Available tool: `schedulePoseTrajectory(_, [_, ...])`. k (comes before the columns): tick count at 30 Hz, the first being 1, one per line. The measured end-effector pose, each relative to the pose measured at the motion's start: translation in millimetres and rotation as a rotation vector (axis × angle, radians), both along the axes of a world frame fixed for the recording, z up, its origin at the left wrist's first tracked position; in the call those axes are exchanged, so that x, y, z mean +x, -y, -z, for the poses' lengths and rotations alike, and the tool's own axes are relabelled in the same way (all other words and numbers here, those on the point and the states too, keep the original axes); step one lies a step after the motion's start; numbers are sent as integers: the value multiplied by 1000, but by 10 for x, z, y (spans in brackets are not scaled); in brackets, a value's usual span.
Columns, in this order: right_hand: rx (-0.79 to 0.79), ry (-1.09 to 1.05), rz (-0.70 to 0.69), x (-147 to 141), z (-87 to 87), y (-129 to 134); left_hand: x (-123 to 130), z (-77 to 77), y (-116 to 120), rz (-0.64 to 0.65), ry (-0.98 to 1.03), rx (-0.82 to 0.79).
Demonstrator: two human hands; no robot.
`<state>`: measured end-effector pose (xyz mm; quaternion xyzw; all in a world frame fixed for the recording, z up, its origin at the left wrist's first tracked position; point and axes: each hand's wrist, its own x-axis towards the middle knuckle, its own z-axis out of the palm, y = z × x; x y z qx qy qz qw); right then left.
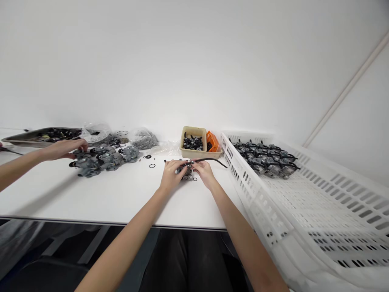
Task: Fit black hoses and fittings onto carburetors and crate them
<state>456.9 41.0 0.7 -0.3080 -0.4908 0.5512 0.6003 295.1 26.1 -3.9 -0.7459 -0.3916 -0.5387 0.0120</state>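
Near the middle of the white table (121, 198), my left hand (172, 173) is closed around a small grey metal carburetor (187, 177), steadying it on the surface. My right hand (204, 171) pinches a thin black rubber hose (214, 159) at the carburetor's upper side. The hose's free end reaches out to the right, past my fingers. Both sets of fingertips almost meet and hide the joint between hose and carburetor. A black ring (195, 179) lies just right of the carburetor, and a larger rubber ring (152, 166) is to the left.
At left, a co-worker's hand (65, 149) touches a group of carburetors (105, 160). Behind stand a metal tray (18, 140) of parts, plastic bags (142, 138), a beige bin (194, 154) and an orange basket (213, 140). A white crate (258, 198) at right holds several carburetors (267, 158).
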Motion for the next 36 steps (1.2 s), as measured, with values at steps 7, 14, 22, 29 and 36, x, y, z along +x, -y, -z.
schedulePoseTrajectory(7, [9,12,21,-10,26,-37,-16,49,-44,0,-33,25])
schedulePoseTrajectory(14, [21,33,18,-11,25,-24,-15,53,-55,-1,-54,22])
schedulePoseTrajectory(22, [29,56,32,-18,19,-21,-14,56,-66,-6,-76,12])
schedulePoseTrajectory(29, [20,75,22,-17,11,-5,-13,64,-78,-13,-77,6])
schedulePoseTrajectory(36, [17,66,24,-24,17,-18,-5,53,-67,-12,-71,3])
